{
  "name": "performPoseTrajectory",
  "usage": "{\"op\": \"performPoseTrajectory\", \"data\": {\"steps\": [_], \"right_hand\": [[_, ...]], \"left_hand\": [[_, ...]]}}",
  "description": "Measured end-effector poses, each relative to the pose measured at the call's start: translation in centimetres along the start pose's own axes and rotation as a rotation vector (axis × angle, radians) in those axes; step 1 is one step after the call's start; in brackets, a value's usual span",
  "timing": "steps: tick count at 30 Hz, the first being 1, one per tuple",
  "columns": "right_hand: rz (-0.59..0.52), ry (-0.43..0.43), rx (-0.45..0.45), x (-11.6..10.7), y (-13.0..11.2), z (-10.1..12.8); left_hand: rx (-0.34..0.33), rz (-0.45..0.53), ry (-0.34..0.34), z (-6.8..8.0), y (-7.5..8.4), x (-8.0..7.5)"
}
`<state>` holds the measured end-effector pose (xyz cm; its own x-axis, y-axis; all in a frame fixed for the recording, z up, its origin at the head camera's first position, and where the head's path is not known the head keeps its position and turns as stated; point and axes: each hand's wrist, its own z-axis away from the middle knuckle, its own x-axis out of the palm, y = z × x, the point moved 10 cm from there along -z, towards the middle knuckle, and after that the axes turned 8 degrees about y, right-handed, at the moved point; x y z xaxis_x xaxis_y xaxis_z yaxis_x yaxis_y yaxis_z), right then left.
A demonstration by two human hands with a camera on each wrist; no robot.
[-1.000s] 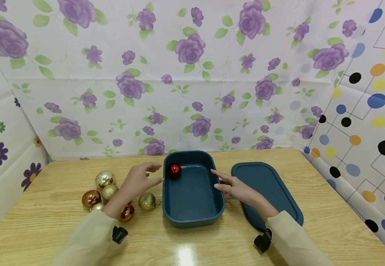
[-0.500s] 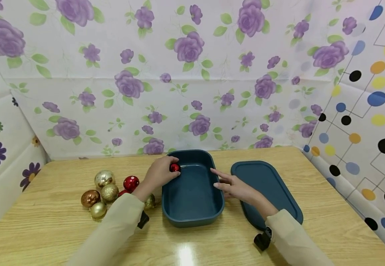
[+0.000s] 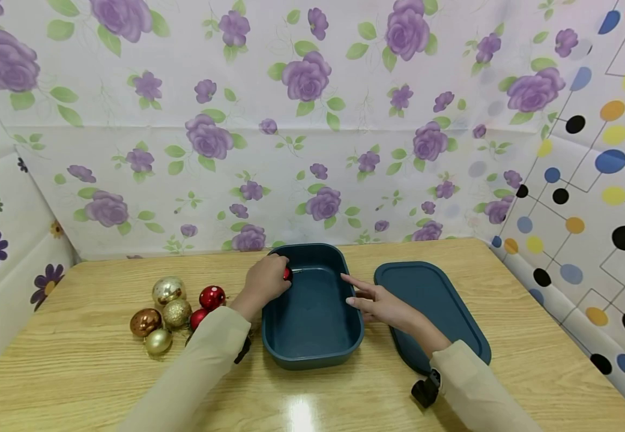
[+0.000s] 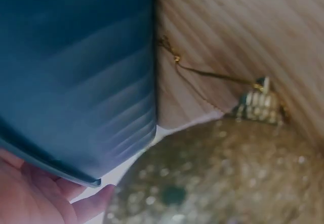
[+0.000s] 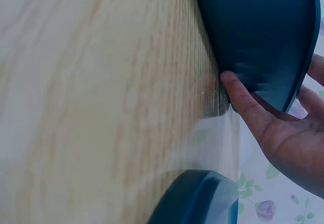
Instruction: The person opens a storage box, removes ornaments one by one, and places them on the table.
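1. At the bottom of the head view, two pale sleeves (image 3: pixel 193 372) are seen reaching up from the near edge of the wooden table (image 3: pixel 74 384).
2. Right of centre, the right hand (image 3: pixel 382 306) is laid against the right wall of the blue box (image 3: pixel 312 354); its fingers are straight and relaxed, and nothing is gripped. In the right wrist view the thumb (image 5: pixel 243 102) is seen touching the box wall.
3. The lid (image 3: pixel 442 300) lies flat on the table just right of that hand, partly covered by the forearm.
4. Left of centre, a cluster of baubles (image 3: pixel 174 312), gold, copper and red, lies near the box. One glittery gold bauble (image 4: pixel 223 173) fills the left wrist view, close beside the box wall.
5. Farther up, the left hand (image 3: pixel 263 282) is curled round a red ball (image 3: pixel 287 274) at the far left corner inside the box; only a sliver of red shows.
6. Risks, as judged: the ball could roll across the smooth box floor if released carelessly; the left sleeve could nudge the loose baubles and set them rolling towards the table edge; the box could slide if the right hand's light bracing is lost.
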<state>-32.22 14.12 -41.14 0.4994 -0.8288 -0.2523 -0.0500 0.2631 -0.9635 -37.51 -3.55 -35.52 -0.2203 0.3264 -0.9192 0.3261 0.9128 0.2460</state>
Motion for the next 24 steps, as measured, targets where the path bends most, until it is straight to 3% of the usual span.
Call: {"op": "performPoseTrajectory", "data": {"steps": [7,24], "right_hand": [[0.004,0.004,0.005,0.0,-0.03,0.04],[0.006,0.001,0.01,0.03,0.07,-0.09]], "left_hand": [[0.027,-0.044,-0.001,-0.22,-0.01,0.47],[0.043,-0.031,0.033,-0.13,0.33,-0.05]]}}
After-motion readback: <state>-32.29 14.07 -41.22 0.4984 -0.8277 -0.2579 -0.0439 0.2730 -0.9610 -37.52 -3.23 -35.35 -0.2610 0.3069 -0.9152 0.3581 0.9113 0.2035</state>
